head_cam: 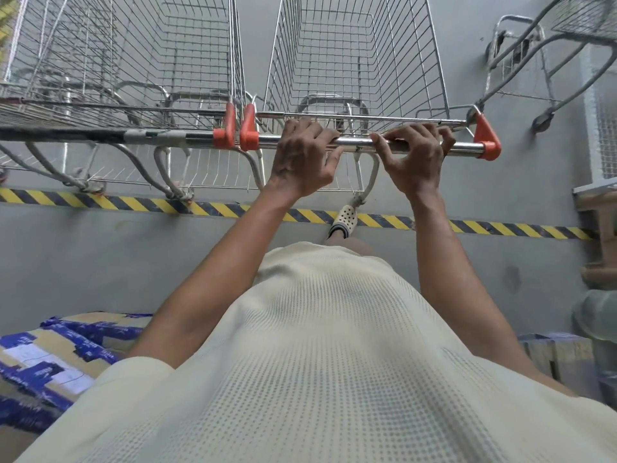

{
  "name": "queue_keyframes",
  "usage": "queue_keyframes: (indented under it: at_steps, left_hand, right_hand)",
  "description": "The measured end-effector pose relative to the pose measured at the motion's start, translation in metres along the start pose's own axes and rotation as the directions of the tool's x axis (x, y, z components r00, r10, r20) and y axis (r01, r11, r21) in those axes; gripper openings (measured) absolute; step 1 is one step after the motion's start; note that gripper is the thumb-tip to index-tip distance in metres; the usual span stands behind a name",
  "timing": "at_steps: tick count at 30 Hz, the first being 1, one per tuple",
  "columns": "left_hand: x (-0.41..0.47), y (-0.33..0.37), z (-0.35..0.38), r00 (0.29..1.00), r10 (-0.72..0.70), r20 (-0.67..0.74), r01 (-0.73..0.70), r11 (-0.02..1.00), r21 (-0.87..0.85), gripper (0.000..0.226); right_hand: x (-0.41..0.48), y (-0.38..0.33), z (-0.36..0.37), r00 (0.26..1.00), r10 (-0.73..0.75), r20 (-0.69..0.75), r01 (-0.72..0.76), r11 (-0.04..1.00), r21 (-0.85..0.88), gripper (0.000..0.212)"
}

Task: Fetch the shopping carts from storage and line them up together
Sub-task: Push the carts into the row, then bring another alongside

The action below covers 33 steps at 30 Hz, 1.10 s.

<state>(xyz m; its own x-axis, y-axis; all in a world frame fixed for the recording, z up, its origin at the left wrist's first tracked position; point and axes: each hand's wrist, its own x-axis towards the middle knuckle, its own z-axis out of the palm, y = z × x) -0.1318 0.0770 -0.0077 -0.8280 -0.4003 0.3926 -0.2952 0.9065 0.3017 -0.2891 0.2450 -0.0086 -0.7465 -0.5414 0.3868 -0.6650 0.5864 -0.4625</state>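
Observation:
A wire shopping cart (pixel 354 61) stands right in front of me, its chrome handle bar (pixel 467 149) capped with orange ends. My left hand (pixel 302 155) grips the bar left of its middle, fingers curled over the top. My right hand (pixel 415 158) grips the same bar to the right, fingers wrapped round it. A second cart (pixel 133 61) stands beside it on the left, the two handles nearly end to end. A third cart (pixel 547 48) sits apart at the upper right, turned at an angle.
A yellow-and-black hazard stripe (pixel 133 203) crosses the grey floor under the carts' rear wheels. Cardboard boxes with blue tape (pixel 50 355) lie at the lower left. A wire cage (pixel 604 111) and wooden pallets stand along the right edge. My foot in a pale clog (pixel 344 220) is on the stripe.

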Motion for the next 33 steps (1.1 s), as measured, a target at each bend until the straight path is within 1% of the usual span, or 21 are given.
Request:
queue_keyframes:
  at_steps: [3,5,8,12,14,17,21,25,29,33]
  left_hand:
    - [0.002,0.001,-0.003,0.999,0.009,0.033,-0.010,1.000,0.019,0.046]
    - [0.005,0.005,-0.005,1.000,-0.001,0.027,0.001,1.000,0.000,0.051]
    - [0.010,0.018,-0.005,1.000,0.007,-0.017,-0.008,0.999,-0.052,0.052]
    - [0.029,0.042,0.002,1.000,0.011,0.008,-0.010,0.997,-0.081,0.054]
    - [0.041,0.060,0.007,1.000,0.031,0.000,-0.031,0.994,-0.105,0.054]
    - [0.063,0.092,0.019,0.996,0.086,0.004,-0.085,0.987,-0.137,0.054]
    - [0.096,0.141,0.042,0.985,0.169,0.039,-0.159,0.969,-0.188,0.056]
    - [0.134,0.206,0.074,0.969,0.245,0.026,-0.233,0.944,-0.234,0.055]
    - [0.177,0.286,0.119,0.957,0.285,0.045,-0.268,0.936,-0.227,0.054]
    - [0.210,0.353,0.162,0.958,0.279,0.064,-0.257,0.937,-0.239,0.053]
  right_hand:
    - [0.002,-0.002,-0.008,1.000,0.011,0.002,-0.011,1.000,-0.006,0.050]
    - [0.005,-0.002,-0.014,1.000,0.014,-0.009,-0.014,1.000,-0.006,0.051]
    - [0.009,0.004,-0.027,0.997,0.011,-0.071,-0.013,1.000,-0.028,0.043]
    - [0.018,0.022,-0.046,0.995,0.007,-0.101,-0.007,1.000,-0.006,0.035]
    - [0.022,0.032,-0.057,0.988,0.042,-0.146,-0.049,0.998,-0.044,0.031]
    - [0.024,0.056,-0.075,0.973,0.109,-0.204,-0.135,0.984,-0.115,0.033]
    - [0.021,0.105,-0.104,0.942,0.221,-0.251,-0.257,0.959,-0.121,0.041]
    - [0.022,0.171,-0.138,0.900,0.328,-0.289,-0.377,0.917,-0.134,0.031]
    - [0.037,0.251,-0.176,0.868,0.395,-0.300,-0.436,0.896,-0.085,0.027]
    - [0.059,0.316,-0.208,0.876,0.404,-0.264,-0.434,0.898,-0.067,0.027]
